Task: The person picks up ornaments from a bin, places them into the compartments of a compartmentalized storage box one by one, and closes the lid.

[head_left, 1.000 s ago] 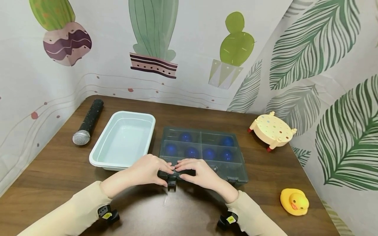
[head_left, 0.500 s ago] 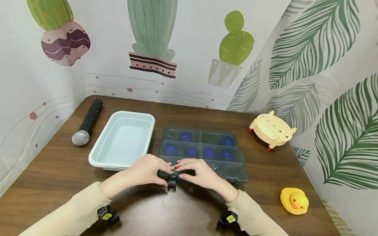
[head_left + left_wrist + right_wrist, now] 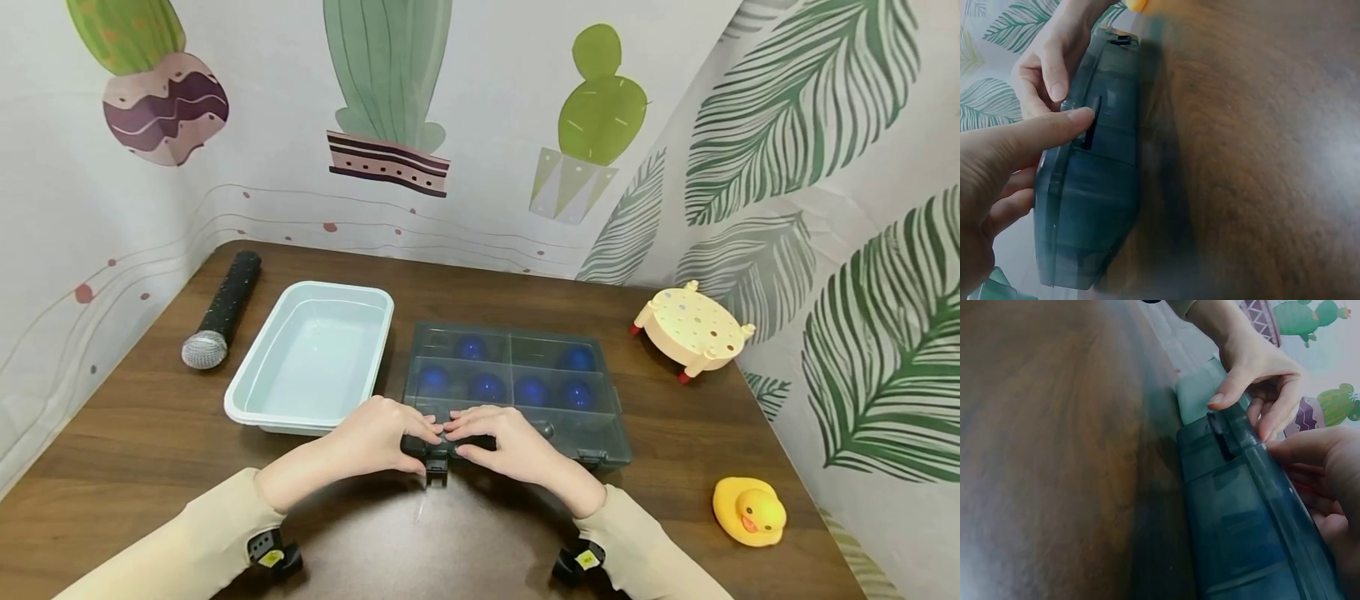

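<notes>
A dark translucent compartment box [image 3: 551,425] lies on the table with its lid down. Several blue balls [image 3: 487,388] show through the lid. My left hand [image 3: 378,437] grips the near left edge, fingertips on the lid. Its thumb [image 3: 1066,125] lies on the front face beside a dark slot at the latch. The black front latch [image 3: 437,473] sticks out towards me between the hands. My right hand [image 3: 510,442] holds the same edge just right of the latch, fingers bent over the lid and thumb [image 3: 1297,447] along the rim. Both hands' fingertips nearly meet.
A pale blue plastic tray [image 3: 234,400] stands left of the box, close to my left forearm. Further left lies a black microphone [image 3: 225,308]. On the right are an upturned cream toy stool [image 3: 693,329] and a yellow rubber duck [image 3: 748,510]. Patterned cloth hangs behind.
</notes>
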Demonstrator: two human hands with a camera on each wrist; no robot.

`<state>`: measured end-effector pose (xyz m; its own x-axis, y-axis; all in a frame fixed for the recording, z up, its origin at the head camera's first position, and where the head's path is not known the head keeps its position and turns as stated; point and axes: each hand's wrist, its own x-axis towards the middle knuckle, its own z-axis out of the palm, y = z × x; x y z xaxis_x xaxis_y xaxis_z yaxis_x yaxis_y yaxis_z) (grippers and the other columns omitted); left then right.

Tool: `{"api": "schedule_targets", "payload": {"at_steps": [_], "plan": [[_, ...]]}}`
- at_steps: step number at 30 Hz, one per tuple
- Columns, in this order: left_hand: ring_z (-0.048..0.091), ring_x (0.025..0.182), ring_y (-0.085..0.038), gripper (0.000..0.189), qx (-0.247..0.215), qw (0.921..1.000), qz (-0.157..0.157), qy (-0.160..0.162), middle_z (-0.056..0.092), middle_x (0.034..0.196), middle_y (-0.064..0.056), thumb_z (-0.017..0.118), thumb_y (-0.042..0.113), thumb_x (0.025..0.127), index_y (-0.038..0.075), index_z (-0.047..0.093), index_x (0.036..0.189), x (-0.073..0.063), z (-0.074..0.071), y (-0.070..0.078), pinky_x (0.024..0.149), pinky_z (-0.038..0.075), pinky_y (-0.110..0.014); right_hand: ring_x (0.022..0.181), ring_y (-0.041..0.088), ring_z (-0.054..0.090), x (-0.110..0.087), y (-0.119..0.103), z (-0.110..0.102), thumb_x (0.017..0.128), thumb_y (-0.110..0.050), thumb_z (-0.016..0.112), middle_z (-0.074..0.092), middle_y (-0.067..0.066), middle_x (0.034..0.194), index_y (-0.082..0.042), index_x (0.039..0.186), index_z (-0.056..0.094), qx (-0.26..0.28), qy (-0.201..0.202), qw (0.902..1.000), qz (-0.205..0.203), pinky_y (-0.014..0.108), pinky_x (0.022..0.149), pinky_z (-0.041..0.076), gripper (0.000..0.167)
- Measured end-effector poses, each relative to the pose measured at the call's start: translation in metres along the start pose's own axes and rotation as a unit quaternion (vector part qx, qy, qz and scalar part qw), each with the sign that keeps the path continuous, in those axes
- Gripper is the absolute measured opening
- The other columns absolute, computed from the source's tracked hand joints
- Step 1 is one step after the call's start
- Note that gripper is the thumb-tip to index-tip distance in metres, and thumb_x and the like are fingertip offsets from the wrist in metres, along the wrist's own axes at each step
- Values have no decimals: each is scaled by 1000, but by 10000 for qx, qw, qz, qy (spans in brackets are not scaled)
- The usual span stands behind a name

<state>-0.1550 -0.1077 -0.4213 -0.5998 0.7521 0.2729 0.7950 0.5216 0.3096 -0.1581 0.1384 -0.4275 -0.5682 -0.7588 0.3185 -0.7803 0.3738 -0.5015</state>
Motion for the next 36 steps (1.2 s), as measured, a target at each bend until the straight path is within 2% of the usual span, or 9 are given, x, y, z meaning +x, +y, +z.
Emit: {"api": "schedule_targets", "payload": {"at_steps": [6, 14, 20, 25, 32, 36], "plan": [[72, 98, -13, 39, 78, 9998, -85, 170, 76, 104, 2, 90, 35, 63, 19, 80, 97, -4, 5, 3, 79, 58, -32, 118, 22, 64, -1, 0, 1, 88, -15, 71, 73, 3, 115, -7, 106, 76, 27, 14, 10000, 68, 40, 101, 49, 20], [71, 99, -13, 50, 166, 9977, -259, 597, 75, 107, 3, 92, 39, 56, 19, 78, 100, -9, 13, 5, 79, 57, -32, 117, 24, 64, 0, 0, 2, 87, -14, 71, 72, 7, 116, -7, 108, 74, -25, 115, 9999, 73, 40, 100, 50, 23], [72, 97, -13, 48, 236, 9956, -268, 872, 76, 105, 3, 93, 38, 55, 20, 78, 97, -11, 18, 5, 77, 57, -31, 117, 23, 63, 0, 0, 4, 82, -14, 74, 71, 6, 117, -7, 109, 74, -211, 173, 9996, 99, 38, 100, 50, 27], [72, 97, -11, 45, 214, 9957, -276, 854, 76, 104, 4, 92, 36, 58, 20, 78, 97, -10, 18, 4, 76, 57, -30, 118, 23, 63, -1, 1, 5, 79, -16, 77, 70, 6, 118, -8, 109, 73, -157, 178, 9995, 186, 38, 100, 50, 32], [72, 92, -10, 24, 188, 9958, -332, 834, 76, 97, 8, 86, 28, 66, 22, 81, 89, -4, 13, 5, 75, 57, -29, 117, 24, 63, 0, 1, 4, 77, -14, 79, 71, 6, 117, -7, 108, 74, -31, 189, 9998, 104, 37, 100, 50, 33], [73, 89, -10, 20, 216, 9959, -435, 769, 77, 94, 8, 86, 28, 67, 24, 81, 86, 0, 11, 7, 74, 57, -30, 116, 24, 64, 0, 2, 3, 77, -14, 79, 71, 7, 116, -7, 108, 74, -23, 185, 9998, 64, 36, 100, 50, 32]]}}
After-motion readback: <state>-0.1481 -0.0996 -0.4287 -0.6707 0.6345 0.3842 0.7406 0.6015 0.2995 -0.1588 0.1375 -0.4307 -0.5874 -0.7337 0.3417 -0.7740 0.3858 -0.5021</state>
